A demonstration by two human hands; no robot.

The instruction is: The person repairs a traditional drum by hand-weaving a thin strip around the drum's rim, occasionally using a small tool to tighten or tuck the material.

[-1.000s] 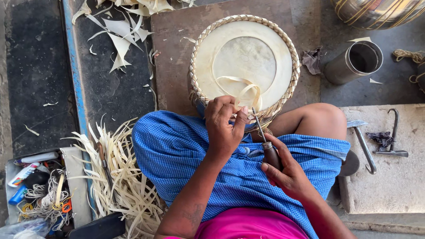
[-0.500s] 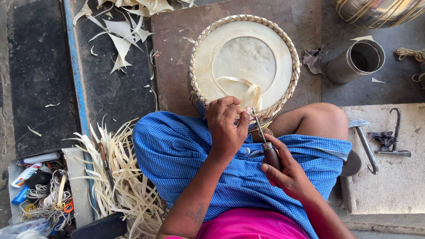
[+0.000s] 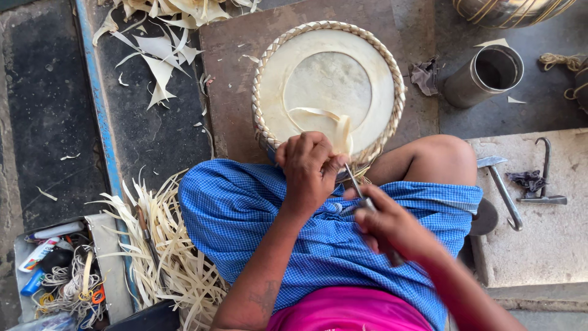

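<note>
A round woven basket lid (image 3: 327,86) with a braided pale rim lies on a brown board in front of my knees. A loose pale strip (image 3: 340,125) curls from its centre toward its near rim. My left hand (image 3: 309,165) is closed on that near rim and the strip's end. My right hand (image 3: 389,224) grips a thin metal awl (image 3: 354,181) whose tip points up at the rim beside my left fingers. A blue checked cloth (image 3: 263,220) covers my lap.
A metal cylinder cup (image 3: 484,76) stands at the right. On a stone slab lie a hammer (image 3: 502,184) and a hooked metal tool (image 3: 542,175). Pale strips (image 3: 165,245) pile at my left, trimmings (image 3: 156,58) above them. A tray of small items (image 3: 58,270) sits bottom left.
My left hand has shifted slightly on the rim, and my right hand has moved the awl a little nearer to it. The lid has not moved.
</note>
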